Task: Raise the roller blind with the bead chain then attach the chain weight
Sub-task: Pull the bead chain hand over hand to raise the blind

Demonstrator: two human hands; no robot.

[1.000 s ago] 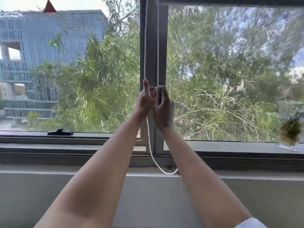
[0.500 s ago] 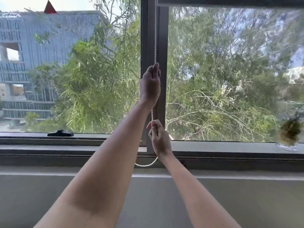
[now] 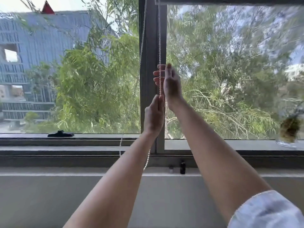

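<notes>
The white bead chain (image 3: 159, 38) hangs in two strands in front of the dark window post (image 3: 150, 46). My left hand (image 3: 153, 117) pinches the right strand at about mid-window height. My right hand (image 3: 171, 83) is just above it, its fingers curled around the same strand. Slack chain (image 3: 148, 159) hangs below my left wrist toward the sill. The roller blind's bottom bar (image 3: 230, 0) sits at the very top of the right pane. A small dark bottle-shaped piece (image 3: 182, 167) and a small grey piece (image 3: 171, 169) stand on the ledge; which is the weight I cannot tell.
A black window handle (image 3: 60, 134) lies on the left frame. A glass vase with a plant (image 3: 289, 130) stands on the sill at the far right. The grey ledge (image 3: 65, 171) runs under the whole window, with a plain wall below it.
My left hand has come down from high on the chain to mid height. My right hand has risen from near the sill to grip above the left one.
</notes>
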